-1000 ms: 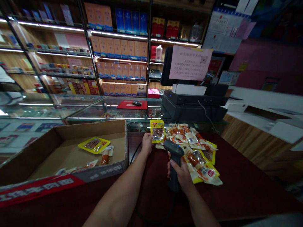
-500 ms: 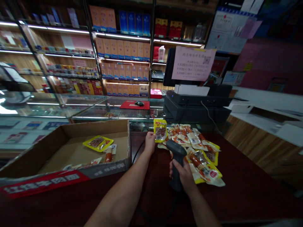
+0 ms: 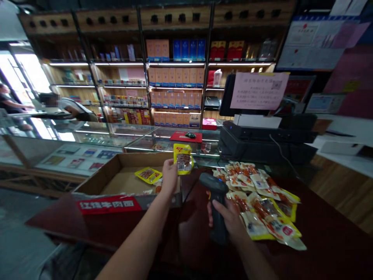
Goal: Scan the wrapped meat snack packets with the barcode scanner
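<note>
My left hand (image 3: 170, 175) is closed on the edge of a yellow snack packet (image 3: 183, 159), held upright with its clear window and a barcode label facing me. A dark handheld barcode scanner (image 3: 217, 210) is gripped in my right hand (image 3: 229, 217), its head pointing left toward that packet. Left of my hands stands an open cardboard box (image 3: 116, 175), where another yellow packet (image 3: 148, 175) and a few sausage packets lie; my left forearm partly covers its right end. Right of the scanner, a pile of sausage packets (image 3: 262, 212) and yellow packets spreads over the dark red table (image 3: 192, 229).
Behind the table runs a glass counter (image 3: 116, 134) with a computer mouse (image 3: 190, 135) on a red mat. A monitor (image 3: 229, 97) with a pink sheet stands on a black cash drawer (image 3: 262, 144). At far left a person (image 3: 75, 109) leans over the counter.
My view has turned left and tilted up, showing more of the shop. My left hand has moved the yellow packet left, away from the pile, over the box's right end. The scanner stays in my right hand.
</note>
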